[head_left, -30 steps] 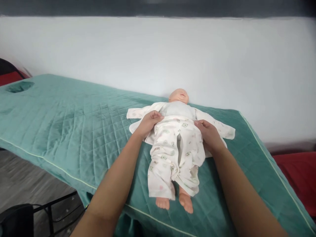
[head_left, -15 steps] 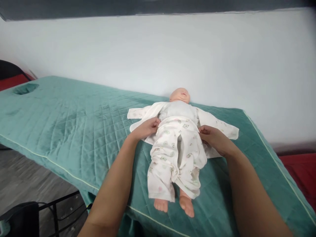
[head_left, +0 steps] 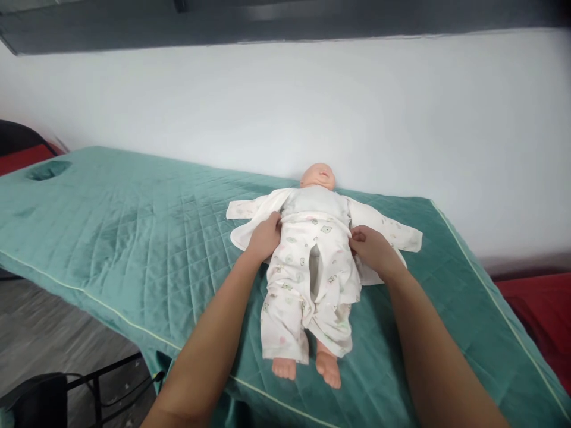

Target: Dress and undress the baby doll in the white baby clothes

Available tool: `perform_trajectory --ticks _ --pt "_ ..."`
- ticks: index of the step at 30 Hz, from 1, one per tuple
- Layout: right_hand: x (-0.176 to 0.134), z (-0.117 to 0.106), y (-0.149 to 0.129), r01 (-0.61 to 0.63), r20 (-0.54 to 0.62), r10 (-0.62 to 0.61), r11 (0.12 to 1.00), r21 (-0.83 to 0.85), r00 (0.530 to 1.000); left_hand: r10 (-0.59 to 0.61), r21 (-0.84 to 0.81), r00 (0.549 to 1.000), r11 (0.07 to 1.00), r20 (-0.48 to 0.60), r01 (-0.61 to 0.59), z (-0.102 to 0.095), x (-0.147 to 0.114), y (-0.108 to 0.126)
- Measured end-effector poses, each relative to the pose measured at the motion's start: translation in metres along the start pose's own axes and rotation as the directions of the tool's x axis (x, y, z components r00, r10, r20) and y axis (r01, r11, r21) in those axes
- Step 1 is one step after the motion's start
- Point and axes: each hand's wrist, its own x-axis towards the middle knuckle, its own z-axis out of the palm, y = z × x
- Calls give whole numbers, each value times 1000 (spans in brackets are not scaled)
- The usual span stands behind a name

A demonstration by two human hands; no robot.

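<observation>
A baby doll (head_left: 317, 176) lies on its back, head toward the wall and bare feet toward me. Printed white baby trousers (head_left: 289, 285) cover its legs up to the belly and have an open slit at the crotch. Under its body a white baby jacket (head_left: 386, 230) is spread open, sleeves out to both sides. My left hand (head_left: 266, 235) is closed at the left side of the trousers' waist, its fingertips partly hidden. At the opposite side of the waist, my right hand (head_left: 372, 248) pinches the trousers' edge between thumb and fingers.
The doll rests on a long bed with a green quilted cover (head_left: 134, 238), which has a face hole (head_left: 49, 170) at the far left. A white wall (head_left: 267, 107) runs behind it. Red furniture (head_left: 542, 315) stands at the right, and a black-framed stool (head_left: 40, 398) at lower left.
My left hand has turned and slid slightly up along the waist side. The right hand stays at its side of the waist. The view has tilted up a little.
</observation>
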Motion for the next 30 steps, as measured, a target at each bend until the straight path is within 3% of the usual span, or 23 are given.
perform_trajectory --ticks 2,7,12,23,30 --pt "-1 0 -3 -13 63 12 1000 9 998 6 0 999 1000 37 -6 -1 -2 2" --pt "-5 -3 -8 18 155 -52 977 211 987 70 -139 991 989 114 -53 -8 -8 4" --pt "-5 -4 -1 -11 194 -52 950 311 980 68 -248 991 968 117 -37 -13 -8 7" --pt "-6 -1 -14 7 138 -27 990 144 990 -44 -110 996 992 81 53 -10 -8 12" --pt "3 10 -11 9 73 -15 996 93 997 -47 -116 998 992 48 53 -4 -7 15"
